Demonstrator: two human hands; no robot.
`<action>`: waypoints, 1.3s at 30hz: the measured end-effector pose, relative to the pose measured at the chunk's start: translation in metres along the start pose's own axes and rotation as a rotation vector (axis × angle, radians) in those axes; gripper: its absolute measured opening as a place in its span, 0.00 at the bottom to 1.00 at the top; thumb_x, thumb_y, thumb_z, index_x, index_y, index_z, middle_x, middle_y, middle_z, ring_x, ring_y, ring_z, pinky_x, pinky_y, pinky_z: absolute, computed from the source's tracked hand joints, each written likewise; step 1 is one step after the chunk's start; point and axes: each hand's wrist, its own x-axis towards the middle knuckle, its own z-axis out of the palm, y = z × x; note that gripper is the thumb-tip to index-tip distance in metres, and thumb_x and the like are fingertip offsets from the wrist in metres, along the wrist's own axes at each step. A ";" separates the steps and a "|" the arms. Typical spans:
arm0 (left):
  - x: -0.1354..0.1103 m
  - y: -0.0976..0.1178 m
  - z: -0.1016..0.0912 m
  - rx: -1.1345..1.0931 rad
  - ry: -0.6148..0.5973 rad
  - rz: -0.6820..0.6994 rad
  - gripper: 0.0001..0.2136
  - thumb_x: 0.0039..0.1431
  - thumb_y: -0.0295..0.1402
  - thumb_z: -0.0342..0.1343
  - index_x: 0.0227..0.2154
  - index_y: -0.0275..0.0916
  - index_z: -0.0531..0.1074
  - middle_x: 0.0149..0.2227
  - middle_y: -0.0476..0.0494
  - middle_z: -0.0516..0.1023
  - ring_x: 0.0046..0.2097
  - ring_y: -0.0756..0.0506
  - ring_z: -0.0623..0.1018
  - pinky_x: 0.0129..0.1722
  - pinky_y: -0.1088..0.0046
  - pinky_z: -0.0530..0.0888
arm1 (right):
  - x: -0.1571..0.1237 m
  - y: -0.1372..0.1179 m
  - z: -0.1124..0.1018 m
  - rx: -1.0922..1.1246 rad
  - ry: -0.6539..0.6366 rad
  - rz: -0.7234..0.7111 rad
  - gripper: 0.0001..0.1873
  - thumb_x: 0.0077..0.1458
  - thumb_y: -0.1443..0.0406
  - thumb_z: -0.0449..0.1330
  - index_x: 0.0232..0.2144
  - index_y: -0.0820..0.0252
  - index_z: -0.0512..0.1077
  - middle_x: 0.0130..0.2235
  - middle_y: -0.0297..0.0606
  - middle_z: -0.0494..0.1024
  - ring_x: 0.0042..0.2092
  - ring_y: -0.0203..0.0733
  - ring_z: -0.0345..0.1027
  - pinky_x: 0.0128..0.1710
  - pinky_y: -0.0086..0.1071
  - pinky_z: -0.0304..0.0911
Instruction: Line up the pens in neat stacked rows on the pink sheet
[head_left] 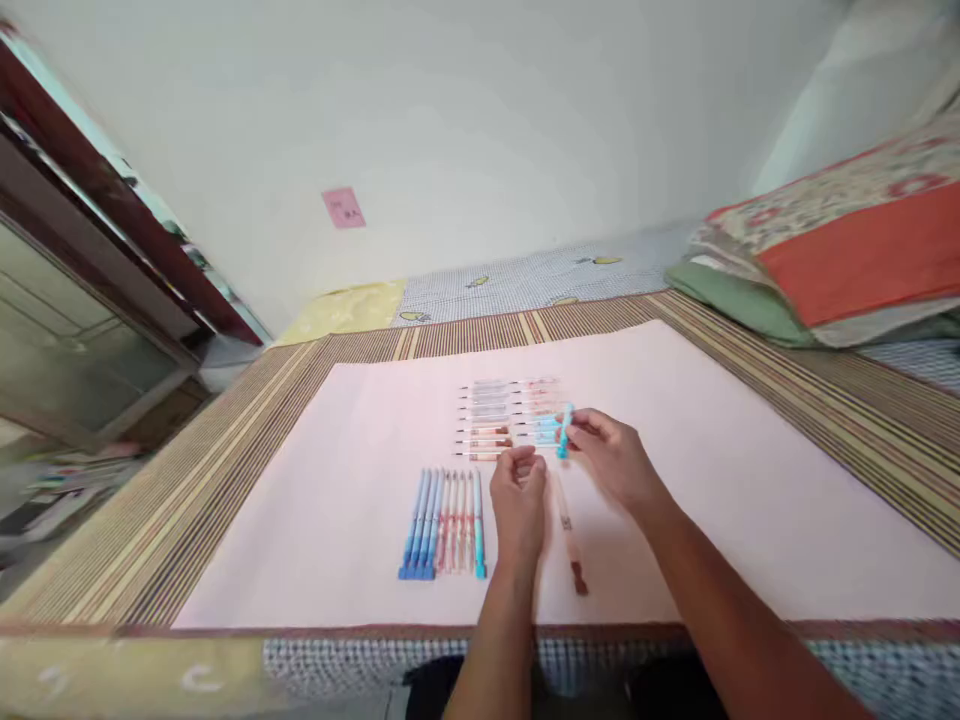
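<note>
My right hand point(611, 460) pinches a small light-blue pen cap point(564, 431), held upright above a pale pink sheet point(712, 500). My left hand point(519, 500) is closed in a loose fist just left of it; a thin pen part may be in its fingers, but I cannot make it out. A brown-capped pen point(570, 540) lies on the sheet under my hands. Left of my left hand, several blue and pink capped pens point(444, 522) lie side by side. Beyond my hands is a row of uncapped pens and refills point(499, 415).
The pink sheet lies on a striped woven mat point(225, 440) over a bed. Folded quilts and a pillow point(847, 250) are stacked at the right. A white wall with a pink note point(343, 207) stands behind, and a wooden cabinet point(90, 300) is at the left.
</note>
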 end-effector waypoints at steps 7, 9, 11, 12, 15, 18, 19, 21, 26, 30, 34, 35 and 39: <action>0.006 0.009 -0.003 -0.197 -0.002 -0.044 0.20 0.49 0.44 0.69 0.41 0.36 0.79 0.33 0.44 0.79 0.34 0.48 0.75 0.31 0.74 0.69 | -0.017 -0.013 0.009 -0.280 -0.349 -0.183 0.10 0.61 0.60 0.58 0.37 0.57 0.77 0.38 0.37 0.80 0.42 0.43 0.72 0.43 0.35 0.66; 0.007 0.010 -0.004 -0.231 -0.004 -0.047 0.19 0.48 0.43 0.70 0.39 0.36 0.80 0.32 0.46 0.78 0.32 0.50 0.73 0.30 0.75 0.67 | -0.018 -0.018 0.011 -0.324 -0.381 -0.219 0.11 0.63 0.62 0.55 0.36 0.57 0.77 0.39 0.37 0.80 0.42 0.42 0.72 0.42 0.34 0.65; 0.006 0.013 -0.005 -0.241 -0.013 -0.054 0.17 0.48 0.42 0.70 0.37 0.36 0.80 0.31 0.47 0.78 0.31 0.51 0.72 0.30 0.76 0.66 | -0.019 -0.022 0.011 -0.359 -0.393 -0.237 0.11 0.63 0.63 0.54 0.35 0.57 0.77 0.39 0.37 0.80 0.42 0.42 0.72 0.42 0.34 0.65; 0.006 0.014 -0.005 -0.244 -0.021 -0.060 0.16 0.49 0.41 0.70 0.37 0.36 0.80 0.31 0.47 0.77 0.31 0.51 0.72 0.29 0.76 0.66 | -0.019 -0.024 0.011 -0.373 -0.398 -0.241 0.11 0.62 0.64 0.54 0.35 0.57 0.77 0.39 0.38 0.80 0.42 0.42 0.72 0.42 0.34 0.64; 0.005 0.016 -0.006 -0.251 -0.048 -0.072 0.17 0.49 0.41 0.70 0.39 0.37 0.81 0.30 0.49 0.76 0.30 0.52 0.71 0.28 0.77 0.64 | -0.020 -0.028 0.009 -0.386 -0.414 -0.239 0.12 0.61 0.64 0.54 0.36 0.58 0.78 0.38 0.37 0.80 0.40 0.42 0.72 0.41 0.35 0.65; 0.007 0.015 -0.006 -0.312 -0.045 -0.086 0.16 0.47 0.41 0.71 0.36 0.36 0.80 0.27 0.49 0.75 0.28 0.53 0.71 0.28 0.78 0.65 | -0.019 -0.028 0.006 -0.358 -0.421 -0.203 0.12 0.60 0.63 0.56 0.39 0.57 0.79 0.39 0.37 0.81 0.41 0.43 0.74 0.42 0.35 0.66; 0.008 0.013 -0.006 -0.352 -0.032 -0.103 0.17 0.46 0.42 0.72 0.35 0.36 0.80 0.26 0.50 0.75 0.28 0.53 0.71 0.28 0.78 0.65 | -0.019 -0.027 0.004 -0.346 -0.424 -0.179 0.12 0.60 0.62 0.57 0.39 0.57 0.80 0.40 0.37 0.82 0.42 0.43 0.74 0.43 0.35 0.66; 0.010 0.011 -0.007 -0.440 0.006 -0.149 0.19 0.42 0.42 0.74 0.34 0.36 0.80 0.26 0.50 0.76 0.28 0.53 0.72 0.28 0.78 0.66 | -0.017 -0.026 -0.001 -0.327 -0.421 -0.123 0.12 0.59 0.60 0.59 0.40 0.57 0.80 0.41 0.38 0.83 0.44 0.45 0.75 0.44 0.37 0.67; 0.014 0.009 -0.010 -0.527 0.074 -0.175 0.20 0.40 0.40 0.75 0.35 0.36 0.80 0.27 0.50 0.77 0.28 0.54 0.74 0.30 0.79 0.69 | -0.014 -0.025 -0.011 -0.302 -0.350 -0.039 0.14 0.52 0.56 0.64 0.37 0.59 0.81 0.39 0.39 0.83 0.42 0.48 0.75 0.43 0.39 0.68; 0.014 0.008 -0.009 -0.566 0.086 -0.188 0.20 0.38 0.39 0.76 0.33 0.36 0.79 0.26 0.50 0.77 0.28 0.54 0.74 0.31 0.78 0.71 | -0.015 -0.028 -0.011 -0.350 -0.317 -0.040 0.16 0.50 0.58 0.64 0.40 0.59 0.80 0.37 0.39 0.82 0.38 0.45 0.73 0.40 0.38 0.68; 0.014 0.007 -0.008 -0.581 0.090 -0.202 0.20 0.38 0.39 0.77 0.33 0.35 0.79 0.25 0.51 0.77 0.28 0.54 0.75 0.30 0.80 0.71 | -0.016 -0.022 -0.006 -0.410 -0.312 -0.127 0.15 0.53 0.60 0.64 0.43 0.56 0.79 0.43 0.37 0.81 0.40 0.42 0.72 0.43 0.38 0.68; 0.014 0.006 -0.008 -0.582 0.088 -0.203 0.20 0.39 0.39 0.77 0.33 0.36 0.79 0.26 0.51 0.77 0.27 0.54 0.75 0.30 0.80 0.71 | -0.016 -0.020 -0.004 -0.424 -0.310 -0.169 0.14 0.54 0.61 0.64 0.44 0.54 0.79 0.44 0.37 0.81 0.42 0.43 0.72 0.44 0.38 0.68; 0.014 0.004 -0.007 -0.582 0.087 -0.201 0.19 0.40 0.39 0.76 0.33 0.36 0.78 0.26 0.50 0.77 0.27 0.54 0.75 0.29 0.79 0.72 | -0.017 -0.012 0.004 -0.516 -0.291 -0.403 0.08 0.60 0.65 0.62 0.43 0.55 0.76 0.43 0.37 0.79 0.46 0.43 0.72 0.46 0.37 0.66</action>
